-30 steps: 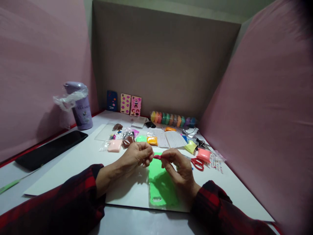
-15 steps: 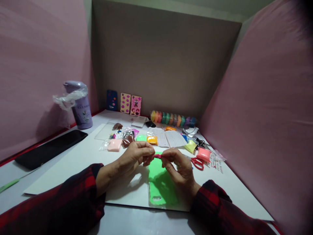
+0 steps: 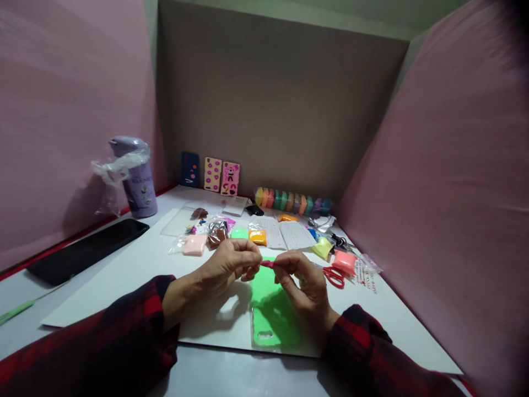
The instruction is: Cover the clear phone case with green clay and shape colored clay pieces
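Note:
A small strip of pink clay (image 3: 268,264) is stretched between my two hands at the centre of the view. My left hand (image 3: 231,263) pinches its left end between thumb and fingers. The other end is pinched by my right hand (image 3: 303,281). Beneath them a phone case covered in bright green (image 3: 270,309) lies on the white board (image 3: 210,325), its camera opening toward me. My right hand and the shadows of both hands cover part of it.
Red-handled scissors (image 3: 334,277) lie right of my right hand. Behind are clay packets (image 3: 194,245), an open notebook (image 3: 289,234), a row of coloured clay (image 3: 289,200) and decorated cases (image 3: 212,174). A purple tumbler (image 3: 138,182) and black phone (image 3: 88,251) stand and lie left.

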`<state>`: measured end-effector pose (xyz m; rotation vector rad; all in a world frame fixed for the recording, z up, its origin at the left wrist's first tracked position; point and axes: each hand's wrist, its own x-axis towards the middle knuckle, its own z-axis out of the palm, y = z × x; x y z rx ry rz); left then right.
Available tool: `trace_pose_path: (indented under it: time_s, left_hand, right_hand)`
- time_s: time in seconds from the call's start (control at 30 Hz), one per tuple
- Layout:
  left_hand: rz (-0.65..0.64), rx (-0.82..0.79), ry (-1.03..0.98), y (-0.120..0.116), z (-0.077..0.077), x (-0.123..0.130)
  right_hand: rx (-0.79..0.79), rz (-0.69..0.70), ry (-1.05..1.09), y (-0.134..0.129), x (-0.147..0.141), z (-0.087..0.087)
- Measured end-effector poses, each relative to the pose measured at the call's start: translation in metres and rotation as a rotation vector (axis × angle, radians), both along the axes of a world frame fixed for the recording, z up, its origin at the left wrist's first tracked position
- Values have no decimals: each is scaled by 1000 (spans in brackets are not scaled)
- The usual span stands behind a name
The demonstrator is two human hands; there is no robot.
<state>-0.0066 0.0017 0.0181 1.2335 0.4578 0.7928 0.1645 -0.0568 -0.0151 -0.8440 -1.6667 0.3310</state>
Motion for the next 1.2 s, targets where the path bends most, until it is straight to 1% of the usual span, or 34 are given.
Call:
trace_pose_path:
  time_s: [0.23,0.43,0.6,0.7,0.83,1.2]
  left_hand:
    - [-22,2,2,3,-4,0]
    - [21,-41,-15,2,-3,1]
    - [-22,16,-9,3,-5,-1]
    - [-4,32,17,2,-4,-1]
    - [15,8,21,1,-3,1]
    - [-24,-32,-7,0,0,2]
  right_hand:
    - [-9,12,10,-2,-1,2]
    - [3,26,24,-2,-1,4]
    - [-9,30,34,-3,-1,4]
    - [-14,28,30,-4,-1,4]
    - [-10,27,25,-3,-2,5]
    - [-11,27,21,-4,0,4]
